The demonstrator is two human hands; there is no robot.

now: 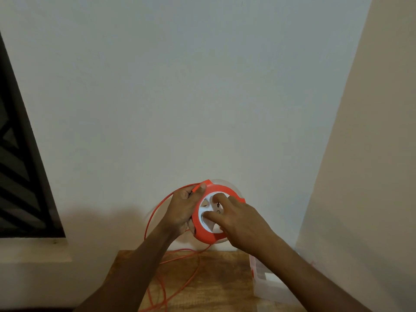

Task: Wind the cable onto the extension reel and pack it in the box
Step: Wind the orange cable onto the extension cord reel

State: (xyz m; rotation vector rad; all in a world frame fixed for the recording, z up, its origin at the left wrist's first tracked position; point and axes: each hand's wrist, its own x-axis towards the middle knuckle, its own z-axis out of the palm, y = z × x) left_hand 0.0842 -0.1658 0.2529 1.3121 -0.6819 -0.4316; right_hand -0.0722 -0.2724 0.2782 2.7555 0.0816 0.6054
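Wooden table (225, 278) carries the largest share of the loose orange cable (180, 287), which lies in slack loops from its far edge toward the near edge, left of centre. At the table's right edge stands a translucent plastic box (267, 282) (blurred, and I cannot tell what, if anything, is inside it). Above the far edge, held up off the wood in front of the pale wall, is the extension reel (206, 230), its flat orange-and-white face turned toward the camera, so its winding axis points roughly at the person. Left hand (182, 208) is clenched round the reel's left rim, and one strand of cable arcs out from that hand and drops to the table. Right hand (238, 219) is nearer the hub: its curled fingers (221, 200) press into the white centre, gripping it, probably to turn it. Winding looks unfinished, with much cable left out.
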